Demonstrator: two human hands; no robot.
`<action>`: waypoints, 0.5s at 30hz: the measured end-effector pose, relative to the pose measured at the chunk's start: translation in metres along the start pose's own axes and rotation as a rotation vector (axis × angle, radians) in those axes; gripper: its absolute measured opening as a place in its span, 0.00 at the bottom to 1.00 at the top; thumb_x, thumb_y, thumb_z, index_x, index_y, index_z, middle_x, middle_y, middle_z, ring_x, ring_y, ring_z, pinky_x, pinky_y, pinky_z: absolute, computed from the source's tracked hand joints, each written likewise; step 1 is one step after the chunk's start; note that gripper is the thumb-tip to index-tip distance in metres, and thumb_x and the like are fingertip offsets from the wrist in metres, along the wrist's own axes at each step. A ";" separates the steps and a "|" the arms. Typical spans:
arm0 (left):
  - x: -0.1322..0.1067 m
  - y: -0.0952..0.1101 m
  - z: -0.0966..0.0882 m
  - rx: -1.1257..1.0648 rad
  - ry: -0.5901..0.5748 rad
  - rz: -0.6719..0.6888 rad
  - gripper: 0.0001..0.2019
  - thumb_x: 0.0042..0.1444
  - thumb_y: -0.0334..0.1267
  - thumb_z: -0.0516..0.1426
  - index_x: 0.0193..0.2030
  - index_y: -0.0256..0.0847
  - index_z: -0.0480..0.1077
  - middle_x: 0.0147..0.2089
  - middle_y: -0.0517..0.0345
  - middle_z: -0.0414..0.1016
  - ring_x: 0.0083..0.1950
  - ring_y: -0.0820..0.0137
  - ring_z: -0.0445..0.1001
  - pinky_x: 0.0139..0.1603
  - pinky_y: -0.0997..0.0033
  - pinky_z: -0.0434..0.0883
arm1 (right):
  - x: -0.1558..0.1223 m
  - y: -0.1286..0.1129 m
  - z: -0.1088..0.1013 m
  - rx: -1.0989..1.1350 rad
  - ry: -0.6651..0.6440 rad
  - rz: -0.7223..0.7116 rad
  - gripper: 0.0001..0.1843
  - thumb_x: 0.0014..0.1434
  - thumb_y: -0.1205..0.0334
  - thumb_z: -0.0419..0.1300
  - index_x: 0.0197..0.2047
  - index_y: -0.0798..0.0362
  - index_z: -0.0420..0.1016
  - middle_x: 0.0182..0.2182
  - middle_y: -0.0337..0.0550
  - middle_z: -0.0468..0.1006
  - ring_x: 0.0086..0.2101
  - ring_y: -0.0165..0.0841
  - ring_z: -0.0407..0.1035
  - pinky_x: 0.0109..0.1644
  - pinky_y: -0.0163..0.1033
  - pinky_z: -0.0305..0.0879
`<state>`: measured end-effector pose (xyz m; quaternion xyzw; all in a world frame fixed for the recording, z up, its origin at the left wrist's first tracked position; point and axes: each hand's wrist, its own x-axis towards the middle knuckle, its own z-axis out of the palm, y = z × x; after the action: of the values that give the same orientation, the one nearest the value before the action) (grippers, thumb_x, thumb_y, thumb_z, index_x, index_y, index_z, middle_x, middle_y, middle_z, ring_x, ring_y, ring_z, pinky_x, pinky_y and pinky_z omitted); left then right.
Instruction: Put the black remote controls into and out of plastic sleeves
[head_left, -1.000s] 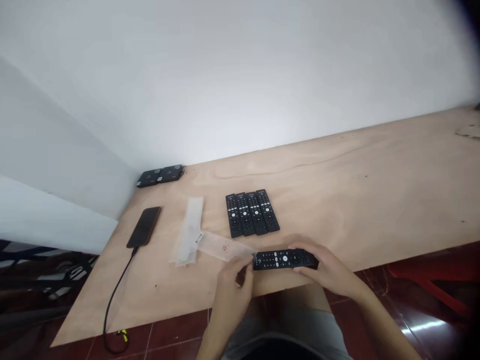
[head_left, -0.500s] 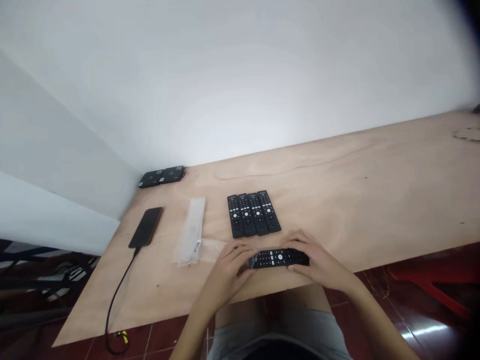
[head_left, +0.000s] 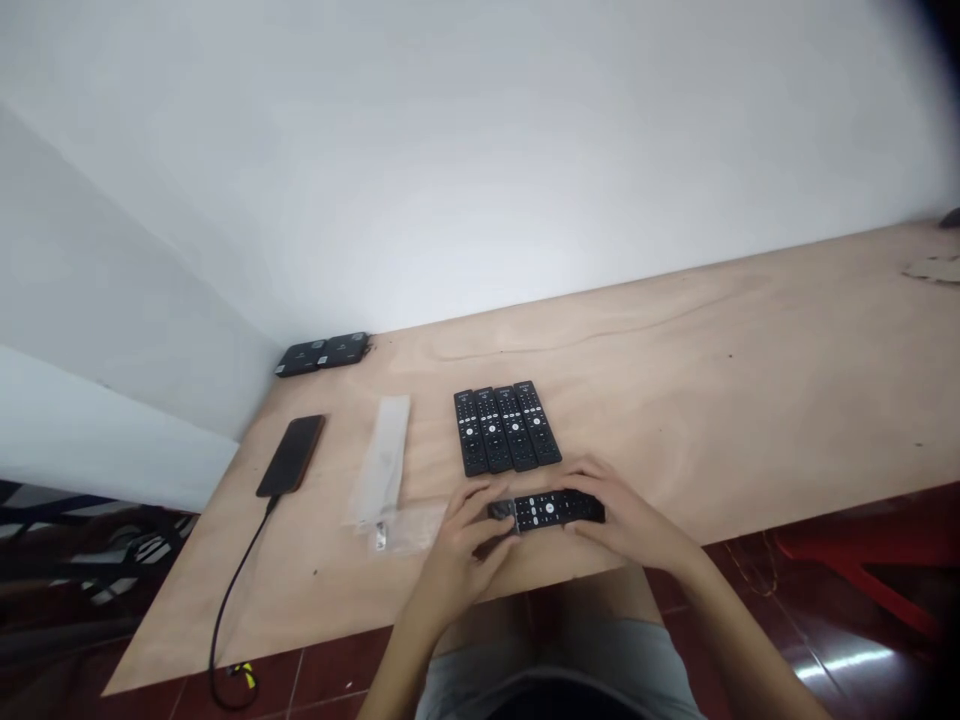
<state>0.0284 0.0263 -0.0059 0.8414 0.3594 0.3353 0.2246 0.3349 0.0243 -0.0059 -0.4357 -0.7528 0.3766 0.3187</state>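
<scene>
A black remote control (head_left: 566,507) lies sideways near the table's front edge, between my hands. My right hand (head_left: 611,508) is closed round its right end, fingers on the far side and thumb on the near side. Its left end sits inside the mouth of a clear plastic sleeve (head_left: 409,527) that stretches leftward under my wrist. My left hand (head_left: 472,535) pinches the sleeve around that end. Just beyond, several matching remotes (head_left: 504,430) lie side by side in a row. More flat plastic sleeves (head_left: 386,450) rest to the left.
A phone (head_left: 292,455) with a black cable (head_left: 236,570) hanging over the edge lies on the left of the wooden table (head_left: 712,400). Two black boxes (head_left: 322,353) sit in the back corner by the white wall (head_left: 480,180). A red stool (head_left: 862,570) stands at the right.
The remote has shifted left, its left end going further into the sleeve. My right hand moved left with it, and the sleeve's far end has slid toward me.
</scene>
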 end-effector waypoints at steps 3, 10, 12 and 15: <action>-0.001 -0.001 -0.008 0.003 -0.038 0.002 0.11 0.69 0.31 0.65 0.55 0.46 0.83 0.71 0.45 0.77 0.74 0.51 0.69 0.69 0.38 0.76 | 0.003 0.003 -0.001 -0.008 -0.005 -0.003 0.27 0.66 0.64 0.72 0.66 0.38 0.80 0.63 0.46 0.78 0.65 0.51 0.67 0.73 0.61 0.62; -0.010 -0.009 -0.009 0.008 -0.020 -0.064 0.24 0.66 0.33 0.68 0.67 0.49 0.75 0.61 0.47 0.82 0.62 0.54 0.79 0.62 0.46 0.80 | 0.008 -0.008 0.003 -0.047 -0.054 -0.004 0.28 0.64 0.68 0.73 0.64 0.37 0.82 0.60 0.44 0.79 0.63 0.49 0.68 0.73 0.60 0.62; -0.008 -0.007 -0.003 0.009 -0.036 -0.041 0.25 0.66 0.32 0.67 0.68 0.49 0.74 0.61 0.47 0.82 0.63 0.53 0.79 0.63 0.45 0.80 | 0.011 -0.017 0.012 -0.038 -0.067 -0.018 0.30 0.64 0.69 0.72 0.66 0.37 0.80 0.59 0.44 0.79 0.62 0.50 0.68 0.73 0.60 0.63; -0.002 -0.002 0.002 0.019 -0.067 -0.027 0.28 0.66 0.32 0.67 0.70 0.51 0.72 0.62 0.47 0.81 0.64 0.52 0.79 0.65 0.44 0.79 | 0.014 -0.023 0.024 -0.016 -0.053 -0.018 0.30 0.64 0.69 0.72 0.66 0.38 0.80 0.60 0.45 0.79 0.63 0.49 0.68 0.72 0.60 0.64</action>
<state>0.0280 0.0261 -0.0091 0.8495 0.3659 0.3003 0.2331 0.3000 0.0224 0.0037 -0.4211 -0.7678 0.3791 0.2989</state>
